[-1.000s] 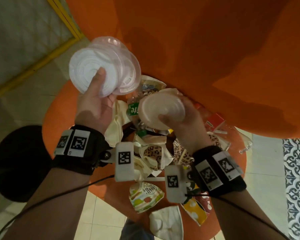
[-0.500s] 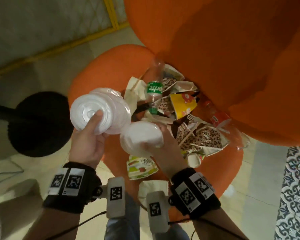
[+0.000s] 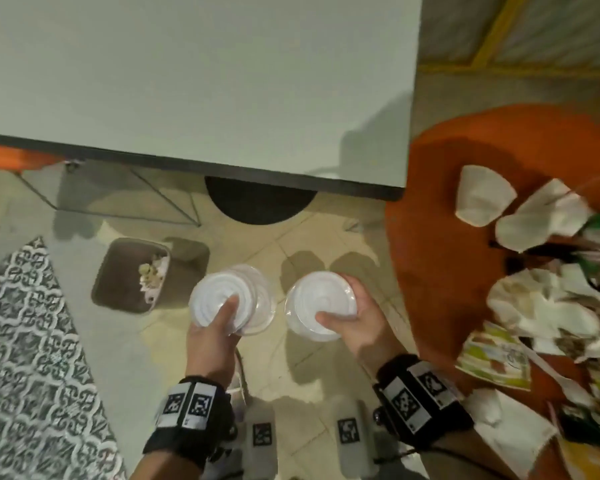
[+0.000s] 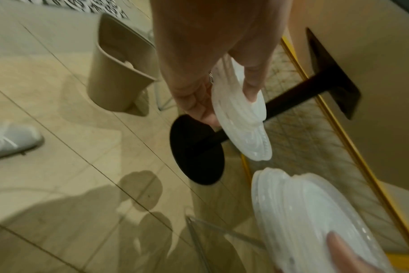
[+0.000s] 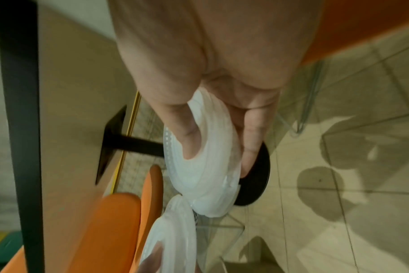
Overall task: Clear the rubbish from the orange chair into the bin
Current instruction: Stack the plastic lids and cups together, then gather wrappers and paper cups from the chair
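Observation:
My left hand [image 3: 222,320] grips a stack of clear plastic lids [image 3: 229,299], thumb on top, over the floor just right of the brown bin [image 3: 118,271]. The bin stands on the floor and holds some rubbish. My right hand [image 3: 347,323] pinches another stack of clear lids [image 3: 321,306] beside the first. The orange chair [image 3: 447,237] lies at the right, with paper cups and wrappers [image 3: 541,306] heaped on its seat. In the left wrist view the fingers pinch the lids [image 4: 240,118], with the bin [image 4: 119,77] close behind. The right wrist view shows thumb and fingers clamping its lids [image 5: 208,158].
A grey table [image 3: 222,81] with a dark edge overhangs the floor ahead, its black round base [image 3: 257,202] beyond the hands. Patterned tiles [image 3: 25,341] cover the floor at left. Wire chair legs [image 3: 160,199] stand behind the bin. A white shoe [image 4: 9,140] is on the floor.
Both hands have carried their lid stacks away from the chair seat, leftward and down. They are now over the floor next to the bin. The view has swung from the chair to the floor.

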Action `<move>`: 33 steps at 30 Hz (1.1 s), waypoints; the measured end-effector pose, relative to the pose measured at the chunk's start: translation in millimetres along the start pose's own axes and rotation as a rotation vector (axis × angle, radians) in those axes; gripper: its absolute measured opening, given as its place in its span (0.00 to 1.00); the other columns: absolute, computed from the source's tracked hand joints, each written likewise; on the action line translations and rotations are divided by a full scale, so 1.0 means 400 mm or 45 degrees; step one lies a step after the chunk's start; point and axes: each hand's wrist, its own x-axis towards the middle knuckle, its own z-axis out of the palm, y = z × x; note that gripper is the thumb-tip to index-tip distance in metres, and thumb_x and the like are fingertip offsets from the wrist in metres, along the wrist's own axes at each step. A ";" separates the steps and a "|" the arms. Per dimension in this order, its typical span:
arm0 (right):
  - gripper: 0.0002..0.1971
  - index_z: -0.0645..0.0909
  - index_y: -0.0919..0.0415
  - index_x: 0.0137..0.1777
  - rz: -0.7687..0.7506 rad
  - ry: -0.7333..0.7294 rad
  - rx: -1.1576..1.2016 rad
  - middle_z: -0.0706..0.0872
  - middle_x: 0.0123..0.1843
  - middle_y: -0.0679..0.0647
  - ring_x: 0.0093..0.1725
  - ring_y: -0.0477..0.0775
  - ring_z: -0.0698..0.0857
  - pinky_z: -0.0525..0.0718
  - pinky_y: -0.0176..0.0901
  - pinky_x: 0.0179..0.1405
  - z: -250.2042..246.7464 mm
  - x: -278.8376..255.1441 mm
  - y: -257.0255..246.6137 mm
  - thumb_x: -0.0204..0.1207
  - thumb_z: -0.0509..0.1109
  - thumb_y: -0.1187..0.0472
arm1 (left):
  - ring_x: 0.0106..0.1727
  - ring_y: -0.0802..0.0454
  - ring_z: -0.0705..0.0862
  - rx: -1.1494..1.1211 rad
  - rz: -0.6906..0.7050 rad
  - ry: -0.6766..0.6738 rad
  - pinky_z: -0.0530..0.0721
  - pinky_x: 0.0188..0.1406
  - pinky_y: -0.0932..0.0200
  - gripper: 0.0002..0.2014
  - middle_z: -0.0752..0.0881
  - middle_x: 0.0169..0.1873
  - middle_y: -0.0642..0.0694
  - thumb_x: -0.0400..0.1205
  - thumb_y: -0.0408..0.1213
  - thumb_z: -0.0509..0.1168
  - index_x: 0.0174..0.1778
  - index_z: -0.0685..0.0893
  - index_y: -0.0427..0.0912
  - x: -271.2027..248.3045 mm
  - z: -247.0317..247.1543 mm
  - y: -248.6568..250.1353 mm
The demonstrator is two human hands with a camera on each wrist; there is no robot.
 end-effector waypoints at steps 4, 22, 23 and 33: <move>0.30 0.69 0.57 0.72 0.066 -0.129 -0.186 0.79 0.62 0.50 0.63 0.52 0.78 0.74 0.38 0.57 0.287 0.119 -0.017 0.72 0.74 0.70 | 0.53 0.48 0.86 -0.143 -0.126 0.154 0.84 0.41 0.56 0.19 0.86 0.56 0.42 0.78 0.32 0.69 0.66 0.79 0.39 0.162 -0.216 0.031; 0.34 0.63 0.62 0.78 0.075 -0.504 -1.125 0.75 0.74 0.60 0.72 0.62 0.75 0.74 0.49 0.70 1.148 0.593 -0.020 0.74 0.73 0.58 | 0.66 0.37 0.78 0.579 -0.188 0.193 0.79 0.65 0.44 0.47 0.78 0.67 0.38 0.62 0.50 0.79 0.74 0.66 0.39 0.880 -0.695 0.079; 0.36 0.62 0.65 0.78 0.105 -0.548 -1.187 0.75 0.74 0.61 0.72 0.62 0.75 0.73 0.48 0.70 1.158 0.599 -0.019 0.74 0.73 0.56 | 0.67 0.38 0.78 0.565 -0.223 0.134 0.79 0.66 0.43 0.49 0.77 0.68 0.39 0.61 0.53 0.79 0.75 0.66 0.39 0.898 -0.697 0.075; 0.24 0.72 0.53 0.73 0.171 -0.474 -1.097 0.83 0.64 0.54 0.64 0.56 0.82 0.79 0.46 0.60 0.954 0.520 0.034 0.77 0.69 0.55 | 0.56 0.44 0.83 0.751 -0.152 -0.023 0.79 0.53 0.66 0.12 0.85 0.54 0.40 0.80 0.35 0.68 0.57 0.83 0.35 0.826 -0.589 0.077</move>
